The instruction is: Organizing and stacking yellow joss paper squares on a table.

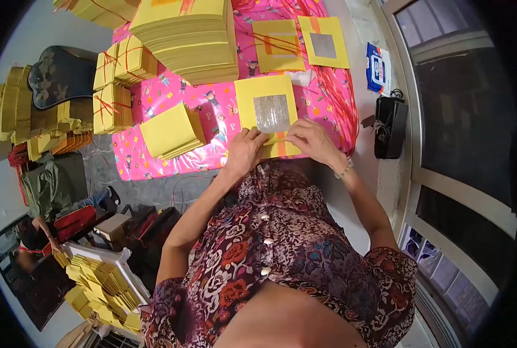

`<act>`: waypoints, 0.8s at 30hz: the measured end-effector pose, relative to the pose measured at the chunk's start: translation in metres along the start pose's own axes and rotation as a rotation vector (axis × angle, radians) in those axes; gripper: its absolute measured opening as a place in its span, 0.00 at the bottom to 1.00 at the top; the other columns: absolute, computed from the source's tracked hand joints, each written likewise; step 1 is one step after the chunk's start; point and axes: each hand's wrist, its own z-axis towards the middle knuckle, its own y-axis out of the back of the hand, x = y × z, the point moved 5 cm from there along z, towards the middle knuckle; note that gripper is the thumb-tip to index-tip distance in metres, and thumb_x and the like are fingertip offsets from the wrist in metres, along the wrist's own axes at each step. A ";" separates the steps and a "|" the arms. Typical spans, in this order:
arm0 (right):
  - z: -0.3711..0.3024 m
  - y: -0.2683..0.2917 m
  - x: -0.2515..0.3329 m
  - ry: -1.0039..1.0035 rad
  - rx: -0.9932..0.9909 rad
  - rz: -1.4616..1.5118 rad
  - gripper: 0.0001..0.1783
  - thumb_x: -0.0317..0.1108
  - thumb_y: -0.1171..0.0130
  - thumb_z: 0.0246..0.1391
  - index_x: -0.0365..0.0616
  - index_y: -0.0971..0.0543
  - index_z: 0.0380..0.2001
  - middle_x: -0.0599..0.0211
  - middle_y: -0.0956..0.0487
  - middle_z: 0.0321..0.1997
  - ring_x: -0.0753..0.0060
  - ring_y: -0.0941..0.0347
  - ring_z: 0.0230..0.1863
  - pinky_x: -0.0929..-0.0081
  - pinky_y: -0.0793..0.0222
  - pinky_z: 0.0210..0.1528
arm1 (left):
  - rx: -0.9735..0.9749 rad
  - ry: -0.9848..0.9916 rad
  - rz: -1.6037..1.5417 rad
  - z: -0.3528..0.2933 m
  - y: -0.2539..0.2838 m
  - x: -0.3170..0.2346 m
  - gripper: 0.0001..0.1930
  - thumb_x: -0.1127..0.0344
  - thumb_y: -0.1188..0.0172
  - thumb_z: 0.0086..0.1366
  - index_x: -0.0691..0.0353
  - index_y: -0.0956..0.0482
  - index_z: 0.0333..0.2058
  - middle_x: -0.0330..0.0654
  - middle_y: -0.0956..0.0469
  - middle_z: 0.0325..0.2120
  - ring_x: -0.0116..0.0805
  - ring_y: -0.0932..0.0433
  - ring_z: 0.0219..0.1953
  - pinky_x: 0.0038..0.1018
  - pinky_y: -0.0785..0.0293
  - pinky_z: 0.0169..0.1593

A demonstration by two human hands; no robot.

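Room on your left: grey floor (pixel 154 191), plus a co-worker's arm (pixel 45 231) by a white-edged table (pixel 119 258) heaped with yellow packets (pixel 99 281).
Backrest: dark and flowery (pixel 61 75), with more yellow stuff piled around it.
Pink tablecloth (pixel 139 159), left end: you've got small bundles (pixel 111 109) tied with red cord, then a low yellow stack (pixel 168 132), with a tall stack (pixel 186 52) towering beyond it.
Left hand (pixel 247 152): fingers curled in, tips on the sheet's near part; honestly can't tell if you're pinching it or just pressing.
Yellow sheet (pixel 248 95): right in front of you at the table's near edge, silver square (pixel 272 113) facing up, between your hands.
Right hand (pixel 313 142): thumb and fingertips pinching that same near part, bracelet (pixel 344 169) on the wrist.
Far right of the cloth: two other sheets (pixel 264 35) side by side, red cords (pixel 339 110) strewn along the edge.
Ledge: blue-and-white pack (pixel 378 68), black case (pixel 390 127), then a pale window frame (pixel 470 194).
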 end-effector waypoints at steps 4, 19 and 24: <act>-0.010 0.033 0.010 0.144 -0.492 0.241 0.30 0.40 0.29 0.44 0.44 0.27 0.51 0.57 0.30 0.52 0.58 0.33 0.58 0.66 0.35 0.57 | -0.113 -0.036 -0.043 0.011 0.024 0.000 0.16 0.74 0.40 0.53 0.58 0.23 0.43 0.44 0.23 0.31 0.46 0.24 0.36 0.38 0.26 0.39; 0.016 0.100 0.041 0.402 -0.924 0.452 0.09 0.24 0.43 0.56 0.39 0.23 0.41 0.63 0.21 0.43 0.67 0.27 0.51 0.72 0.34 0.56 | -0.423 0.015 -0.371 0.043 0.163 -0.016 0.13 0.71 0.33 0.55 0.61 0.19 0.40 0.45 0.19 0.33 0.39 0.19 0.35 0.30 0.24 0.42; 0.035 0.073 0.018 0.277 -0.828 0.848 0.10 0.27 0.47 0.62 0.36 0.26 0.45 0.69 0.22 0.43 0.80 0.29 0.45 0.79 0.33 0.49 | -0.593 0.088 -0.975 0.042 0.116 0.026 0.13 0.75 0.34 0.57 0.64 0.21 0.41 0.39 0.19 0.37 0.26 0.23 0.41 0.23 0.28 0.48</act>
